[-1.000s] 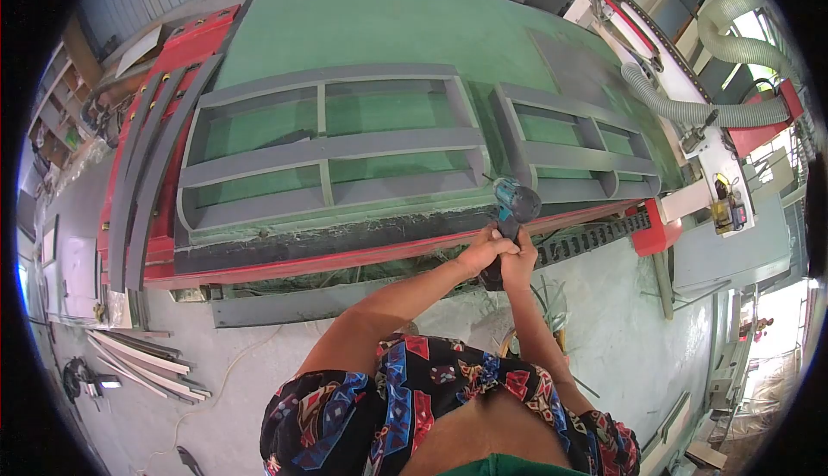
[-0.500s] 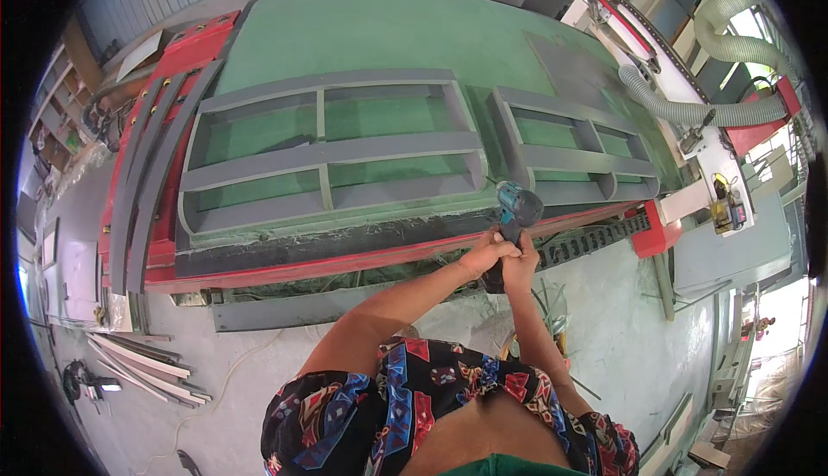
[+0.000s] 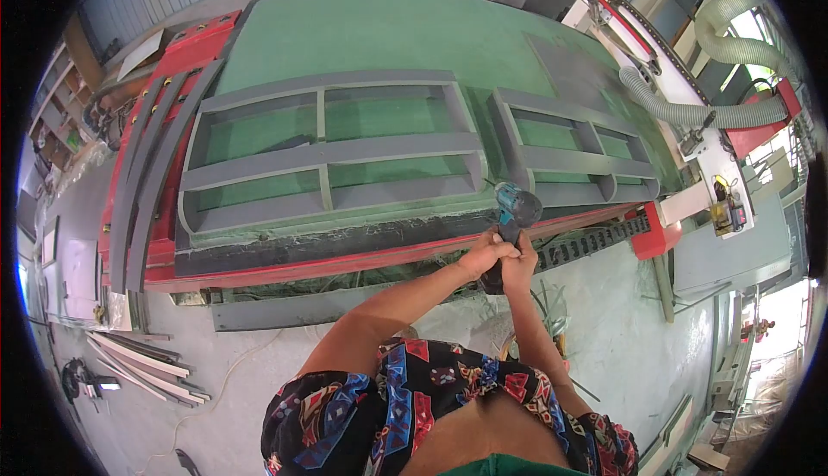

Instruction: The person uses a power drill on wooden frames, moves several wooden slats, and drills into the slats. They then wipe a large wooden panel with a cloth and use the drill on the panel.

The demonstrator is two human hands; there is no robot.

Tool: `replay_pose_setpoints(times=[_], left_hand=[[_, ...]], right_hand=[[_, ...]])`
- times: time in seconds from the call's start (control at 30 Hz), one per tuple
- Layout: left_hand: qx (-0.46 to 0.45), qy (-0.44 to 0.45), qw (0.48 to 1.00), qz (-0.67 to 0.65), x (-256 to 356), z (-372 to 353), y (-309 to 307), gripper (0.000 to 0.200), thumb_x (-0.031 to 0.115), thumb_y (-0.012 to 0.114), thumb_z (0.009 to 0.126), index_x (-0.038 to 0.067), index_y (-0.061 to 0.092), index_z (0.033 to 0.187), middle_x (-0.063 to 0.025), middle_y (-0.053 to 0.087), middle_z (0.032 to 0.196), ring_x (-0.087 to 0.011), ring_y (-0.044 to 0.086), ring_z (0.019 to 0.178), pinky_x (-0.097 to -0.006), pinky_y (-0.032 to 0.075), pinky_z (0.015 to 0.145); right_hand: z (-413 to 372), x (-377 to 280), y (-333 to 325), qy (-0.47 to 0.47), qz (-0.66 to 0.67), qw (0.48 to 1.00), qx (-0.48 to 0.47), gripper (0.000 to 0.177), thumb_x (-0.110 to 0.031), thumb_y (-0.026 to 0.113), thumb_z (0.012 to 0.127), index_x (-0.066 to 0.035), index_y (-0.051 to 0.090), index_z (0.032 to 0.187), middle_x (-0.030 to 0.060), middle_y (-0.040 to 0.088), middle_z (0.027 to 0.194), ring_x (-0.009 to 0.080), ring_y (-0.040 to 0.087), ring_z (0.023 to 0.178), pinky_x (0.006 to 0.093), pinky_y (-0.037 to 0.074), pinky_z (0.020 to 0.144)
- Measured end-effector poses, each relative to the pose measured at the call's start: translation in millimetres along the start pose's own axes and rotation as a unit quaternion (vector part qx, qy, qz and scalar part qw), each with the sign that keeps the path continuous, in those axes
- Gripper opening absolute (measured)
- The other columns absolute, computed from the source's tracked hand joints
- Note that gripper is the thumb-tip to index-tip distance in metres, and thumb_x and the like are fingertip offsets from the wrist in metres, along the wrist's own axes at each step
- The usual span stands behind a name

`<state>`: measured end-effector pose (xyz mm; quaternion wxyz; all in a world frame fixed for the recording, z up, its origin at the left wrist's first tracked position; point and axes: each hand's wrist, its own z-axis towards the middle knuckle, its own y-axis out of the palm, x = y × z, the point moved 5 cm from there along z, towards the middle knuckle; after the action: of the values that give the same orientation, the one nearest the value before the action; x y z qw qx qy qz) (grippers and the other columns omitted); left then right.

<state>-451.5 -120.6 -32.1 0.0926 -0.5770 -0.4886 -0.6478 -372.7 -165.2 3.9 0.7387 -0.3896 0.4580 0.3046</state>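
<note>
1. The cordless drill has a stubby teal body with a rounded back end, a black grip below it and a dark block at the foot of the grip. Its casing looks like smooth moulded plastic.
2. The drill is at the near edge of the green bed, its nose pointing towards that bed, close to the gap between the two grey frames lying there.
3. The left hand wraps the black grip with its fingers closed around it. The right hand is clasped on the same grip from the other side, touching the left.
4. The green bed is a flat, matt sheet, long and rectangular.
5. On the green bed lies a large grey frame, a thin flat board cut into bars and open panels with rounded outer corners. The green shows through the openings.
6. Further right on the green bed lies a smaller grey frame of the same flat grey board.
7. Along the left end of the green bed rest long curved grey strips.
8. A glossy red rail borders the near edge of the green bed.
9. Past the right end of the green bed curves a ribbed grey hose.
</note>
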Motion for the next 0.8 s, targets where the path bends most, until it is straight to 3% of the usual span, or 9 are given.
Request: replay_pose_setpoints(times=[0.17, 0.23, 0.8], left_hand=[[-0.025, 0.028, 0.999, -0.035, 0.7, -8.9, -2.8, 0.062, 0.018, 0.068, 0.071, -0.005, 0.04, 0.121, -0.0119, 0.057, 0.105, -0.0192, 0.055, 0.097, -0.0312, 0.044, 0.088], [0.026, 0.065, 0.996, -0.05, 10.6, -19.3, -10.1, 0.053, 0.014, 0.066, 0.07, -0.004, 0.042, 0.113, -0.0092, 0.056, 0.095, -0.0174, 0.055, 0.088, -0.0302, 0.046, 0.079], [0.175, 0.193, 0.964, -0.053, 110.5, -122.4, -139.8, 0.049, 0.011, 0.064, 0.075, 0.0, 0.041, 0.117, -0.0077, 0.054, 0.1, -0.0159, 0.055, 0.092, -0.0305, 0.045, 0.084]], right_hand=[[-5.8, -13.1, 6.3, 0.0, 0.008, 1.0, -0.025, 0.03, -0.019, 0.072, 0.08, -0.001, 0.058, 0.099, 0.0047, 0.062, 0.085, 0.0097, 0.053, 0.077, 0.0245, 0.045, 0.07], [-6.7, -14.4, 15.8, -0.004, 0.023, 0.999, -0.041, 0.028, -0.018, 0.072, 0.081, -0.001, 0.058, 0.099, 0.0041, 0.062, 0.085, 0.0091, 0.052, 0.077, 0.0243, 0.045, 0.07], [-19.8, -102.6, 194.0, -0.024, 0.158, 0.955, -0.249, 0.024, -0.008, 0.071, 0.079, -0.002, 0.058, 0.099, -0.0016, 0.058, 0.087, 0.0066, 0.05, 0.08, 0.0235, 0.043, 0.071]])
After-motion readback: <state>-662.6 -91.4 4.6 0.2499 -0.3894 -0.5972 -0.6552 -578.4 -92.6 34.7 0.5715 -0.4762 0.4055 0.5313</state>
